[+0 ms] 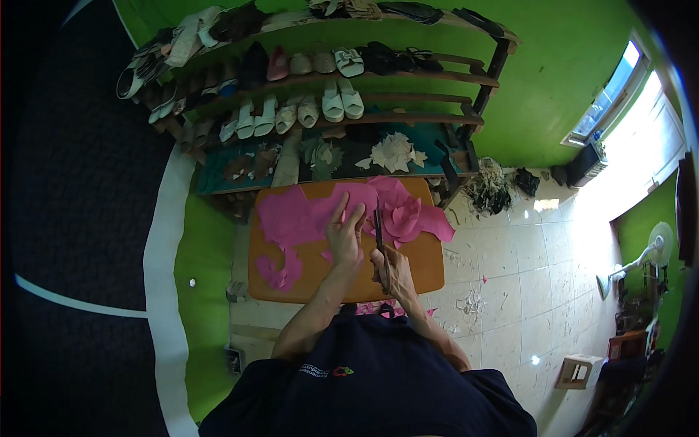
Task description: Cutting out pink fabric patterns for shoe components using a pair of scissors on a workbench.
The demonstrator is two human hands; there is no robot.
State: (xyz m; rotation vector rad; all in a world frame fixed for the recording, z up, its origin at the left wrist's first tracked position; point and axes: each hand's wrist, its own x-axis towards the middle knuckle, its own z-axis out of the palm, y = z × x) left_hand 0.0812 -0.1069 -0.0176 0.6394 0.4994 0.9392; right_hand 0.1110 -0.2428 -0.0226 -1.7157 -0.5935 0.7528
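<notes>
My right hand (391, 271) is closed around the handles of dark scissors (378, 227), whose blades point away from me, up against a pink sheet (362, 194). Just left of the blades, my left hand (345, 239) holds that sheet, its thumb and a finger stretched along the material. Another flat pink piece (285, 215) covers the table's far left. To the right of the scissors lies a heap of cut pink pieces (405, 217). A curved pink offcut (281, 271) rests at the near left of the orange-brown table (312, 261).
Beyond the table stands a wooden rack (408, 116) with several shoes and sandals. Its lowest shelf bears pale scraps (393, 153) and green scraps (321, 158). Shredded waste (489, 191) is piled on the tiled floor at right. A white fan (659, 244) stands far right.
</notes>
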